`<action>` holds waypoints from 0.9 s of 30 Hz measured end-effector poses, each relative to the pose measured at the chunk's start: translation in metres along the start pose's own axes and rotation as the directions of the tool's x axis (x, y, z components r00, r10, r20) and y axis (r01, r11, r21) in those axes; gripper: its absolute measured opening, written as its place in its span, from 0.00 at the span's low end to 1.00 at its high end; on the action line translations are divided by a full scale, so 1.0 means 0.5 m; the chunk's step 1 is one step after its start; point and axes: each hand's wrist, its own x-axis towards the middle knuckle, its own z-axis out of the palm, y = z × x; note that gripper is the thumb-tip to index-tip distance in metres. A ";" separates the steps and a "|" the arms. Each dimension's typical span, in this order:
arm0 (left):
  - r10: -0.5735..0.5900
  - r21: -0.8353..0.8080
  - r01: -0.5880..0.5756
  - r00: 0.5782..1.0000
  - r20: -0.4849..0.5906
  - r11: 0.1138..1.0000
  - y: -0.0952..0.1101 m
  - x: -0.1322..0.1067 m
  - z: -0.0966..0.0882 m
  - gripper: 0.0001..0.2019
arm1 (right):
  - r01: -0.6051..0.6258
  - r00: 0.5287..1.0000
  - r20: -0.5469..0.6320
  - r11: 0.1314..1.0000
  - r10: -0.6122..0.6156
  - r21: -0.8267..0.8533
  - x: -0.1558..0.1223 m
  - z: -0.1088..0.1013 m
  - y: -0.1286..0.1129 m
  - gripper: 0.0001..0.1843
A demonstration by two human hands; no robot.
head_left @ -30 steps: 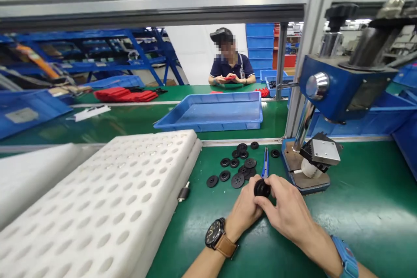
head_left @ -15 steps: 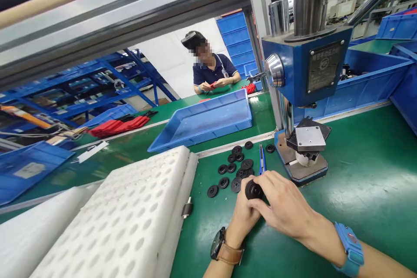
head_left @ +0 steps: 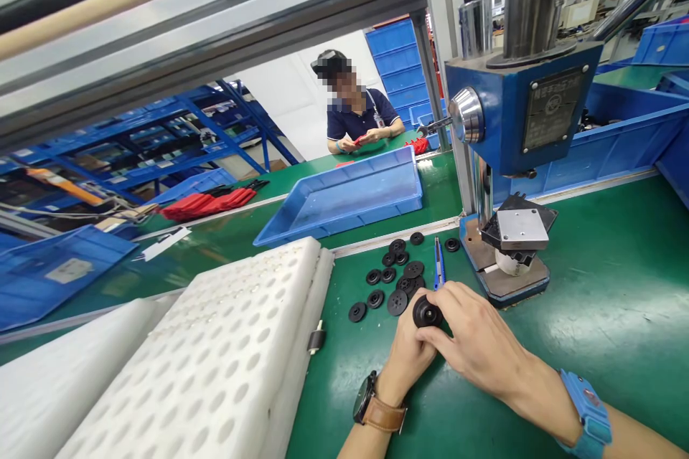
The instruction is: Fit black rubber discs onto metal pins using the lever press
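A round black plastic wheel [head_left: 427,312] is held between both hands above the green bench. My left hand [head_left: 409,341] is closed around its underside, and most of those fingers are hidden. My right hand [head_left: 474,333] grips the rim from the right, thumb below and fingers above. Just beyond the hands lie several loose black discs [head_left: 397,303], some overlapping. A blue utility knife [head_left: 439,264] rests close to my right fingertips. One small black roller with white ends [head_left: 316,338] sits beside the foam tray, left of my hands.
White foam trays with rows of holes [head_left: 215,366] fill the left. A blue hand press [head_left: 517,115] with a metal block [head_left: 523,229] on its base stands at right. Behind are a shallow blue bin [head_left: 344,208] and a co-worker [head_left: 360,115] holding something red.
The view has shifted slightly, so the scene sits a little to the right. Both hands keep their hold on the wheel, whose face now tilts a bit more toward me.
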 end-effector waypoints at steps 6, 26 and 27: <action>-0.006 -0.032 0.006 1.000 -0.004 0.999 0.005 0.001 0.002 0.07 | -0.018 1.000 0.010 0.999 0.017 0.029 -0.001 -0.002 -0.002 0.13; -0.071 0.026 0.068 0.987 0.142 0.997 0.012 -0.001 -0.010 0.12 | -0.231 0.960 0.204 0.954 0.191 0.192 0.026 -0.042 0.034 0.07; -0.061 0.043 0.055 0.989 0.133 0.998 0.012 0.001 -0.011 0.11 | -0.247 0.953 0.227 0.947 0.200 0.203 0.029 -0.046 0.038 0.07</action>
